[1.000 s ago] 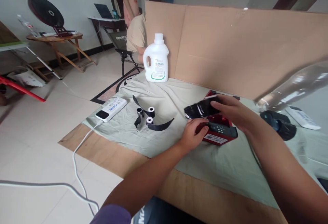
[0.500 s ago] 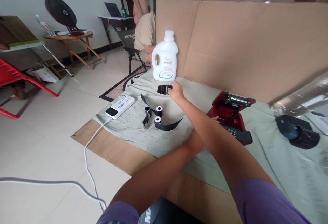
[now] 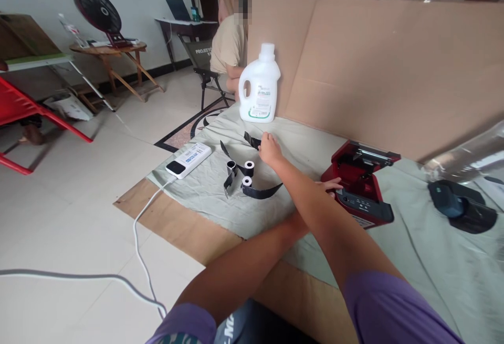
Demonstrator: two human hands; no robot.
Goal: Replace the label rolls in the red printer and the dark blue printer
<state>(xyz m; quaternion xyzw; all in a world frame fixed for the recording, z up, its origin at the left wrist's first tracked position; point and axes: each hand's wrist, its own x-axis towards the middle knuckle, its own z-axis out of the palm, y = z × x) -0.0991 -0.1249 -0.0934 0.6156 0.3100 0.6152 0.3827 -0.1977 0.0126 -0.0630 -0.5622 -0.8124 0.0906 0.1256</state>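
purple at the sleeves, crossing the right forearm over the left forearm. gripping a black strip in the closed fingers of the right hand, on or over pale cloth, between the white jug and the black rolls. laying the left hand at the left side of an open red box with fingers extended; cannot tell whether gripping.

I can see only some fingers of the left hand at the box; the right forearm hides the rest. The right hand covers one end of the strip. The bottle's small print is unreadable to me, and the plastic wrap is cut off at my right.
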